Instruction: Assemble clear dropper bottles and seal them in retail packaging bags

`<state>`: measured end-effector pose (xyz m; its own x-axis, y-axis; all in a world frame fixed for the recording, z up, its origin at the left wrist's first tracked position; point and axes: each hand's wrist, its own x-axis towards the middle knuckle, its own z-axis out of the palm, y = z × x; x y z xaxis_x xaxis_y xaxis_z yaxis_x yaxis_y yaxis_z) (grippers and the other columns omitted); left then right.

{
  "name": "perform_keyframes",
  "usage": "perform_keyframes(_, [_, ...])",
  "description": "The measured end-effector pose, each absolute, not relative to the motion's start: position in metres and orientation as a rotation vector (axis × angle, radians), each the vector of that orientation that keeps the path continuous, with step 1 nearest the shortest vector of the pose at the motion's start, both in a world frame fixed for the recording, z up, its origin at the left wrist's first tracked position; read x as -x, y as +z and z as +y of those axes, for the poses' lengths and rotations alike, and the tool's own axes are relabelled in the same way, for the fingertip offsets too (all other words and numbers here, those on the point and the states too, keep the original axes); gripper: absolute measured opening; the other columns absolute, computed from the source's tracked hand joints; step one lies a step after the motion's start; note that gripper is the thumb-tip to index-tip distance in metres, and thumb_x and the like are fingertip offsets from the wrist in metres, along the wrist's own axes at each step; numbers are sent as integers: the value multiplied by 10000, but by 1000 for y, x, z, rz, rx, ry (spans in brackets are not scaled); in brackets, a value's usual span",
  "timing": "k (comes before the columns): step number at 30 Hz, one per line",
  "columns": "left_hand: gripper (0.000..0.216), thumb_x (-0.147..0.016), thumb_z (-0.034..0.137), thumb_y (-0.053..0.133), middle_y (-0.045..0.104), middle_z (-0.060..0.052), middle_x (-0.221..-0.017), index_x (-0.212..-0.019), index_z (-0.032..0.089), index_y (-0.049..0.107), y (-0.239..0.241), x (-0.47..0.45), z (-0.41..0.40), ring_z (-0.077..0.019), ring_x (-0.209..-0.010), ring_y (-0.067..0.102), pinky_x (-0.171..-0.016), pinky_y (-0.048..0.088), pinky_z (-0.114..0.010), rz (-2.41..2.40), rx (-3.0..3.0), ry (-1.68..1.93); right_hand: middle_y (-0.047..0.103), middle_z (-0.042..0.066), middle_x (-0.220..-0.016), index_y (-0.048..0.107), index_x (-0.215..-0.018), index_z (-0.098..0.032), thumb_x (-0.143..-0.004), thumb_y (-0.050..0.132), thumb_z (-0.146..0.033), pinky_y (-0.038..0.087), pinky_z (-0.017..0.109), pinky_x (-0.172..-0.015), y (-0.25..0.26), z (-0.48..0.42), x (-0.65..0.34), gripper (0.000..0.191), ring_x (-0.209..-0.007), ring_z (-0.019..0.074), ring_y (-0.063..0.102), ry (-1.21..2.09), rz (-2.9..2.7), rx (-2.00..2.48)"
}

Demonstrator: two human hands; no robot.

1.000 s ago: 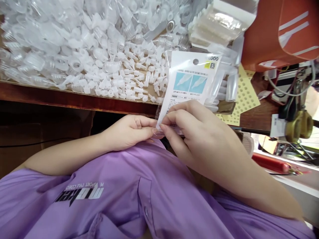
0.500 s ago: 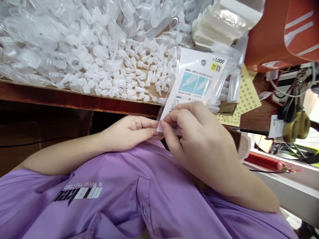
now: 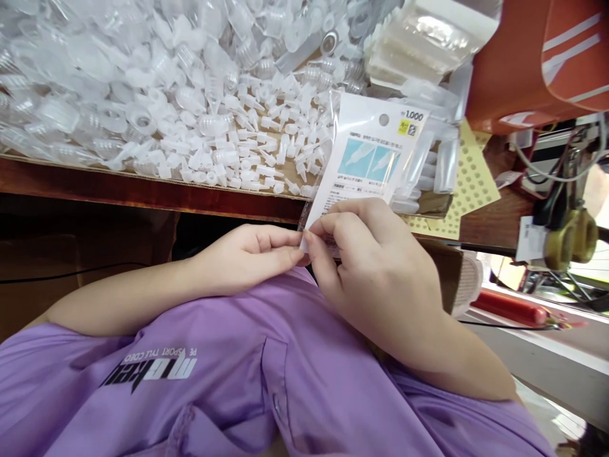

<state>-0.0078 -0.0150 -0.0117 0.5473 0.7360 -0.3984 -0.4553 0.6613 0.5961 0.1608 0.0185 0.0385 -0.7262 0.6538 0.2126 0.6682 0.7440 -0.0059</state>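
Right hand (image 3: 380, 273) pinches the packet (image 3: 364, 133) by its lower edge: flat, rectangular, white card under slick, clear film. Left hand (image 3: 259, 257) nips the bottom corner, thumb against fingers. It's slanting at the front of the glossy wooden desk (image 3: 143, 195), spiky white nozzles (image 3: 228, 157) and smooth, translucent tubes (image 3: 446, 166) alongside!

A dark reddish-brown wooden table (image 3: 497, 223) spans the view, its front edge glossy on the left. Beneath it lies deep shadow, with a brown panel (image 3: 38, 273) at the far left and a thin black cable (image 3: 95, 271) running across it. On the right, a pale ledge (image 3: 547, 349) slants downward. Bright light falls at the right edge, its source unclear, and a pale surface (image 3: 542, 400) shows below the ledge.
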Motion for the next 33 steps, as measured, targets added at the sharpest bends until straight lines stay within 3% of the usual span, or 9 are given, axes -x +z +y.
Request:
perform_keyframes(6, [119, -820, 171, 744, 779, 20, -853, -935, 162, 772, -11, 5, -12, -109, -848, 697, -813, 496, -171, 777, -569, 716, 650, 95, -857, 610, -834, -171, -889, 591, -183, 534, 298, -668, 36, 17, -161, 60, -772, 197, 629, -97, -2708, 1059])
perform_keyframes(19, [142, -914, 161, 634, 785, -4, -877, -964, 161, 766, -16, 7, -12, -78, -798, 700, -858, 518, -183, 727, -573, 745, 645, 89, -847, 638, -826, -154, -876, 634, -177, 484, 315, -725, 32, 15, -164, 55, -777, 191, 578, -52, -2612, 1099])
perform_keyframes(27, [166, -916, 185, 635, 790, -13, -953, -1017, 176, 767, -18, 6, -14, -130, -978, 720, -924, 516, -215, 764, -640, 746, 622, 84, -866, 649, -855, -167, -890, 644, -241, 451, 339, -736, 27, 16, -166, 82, -780, 192, 548, 33, -2547, 1178])
perform_keyframes(33, [164, -884, 251, 691, 796, -36, -960, -999, 161, 765, -19, 7, -15, -156, -968, 732, -927, 530, -249, 798, -568, 739, 635, 83, -916, 640, -947, -174, -905, 627, -240, 483, 347, -782, 30, 19, -174, 79, -845, 197, 582, 264, -2475, 1188])
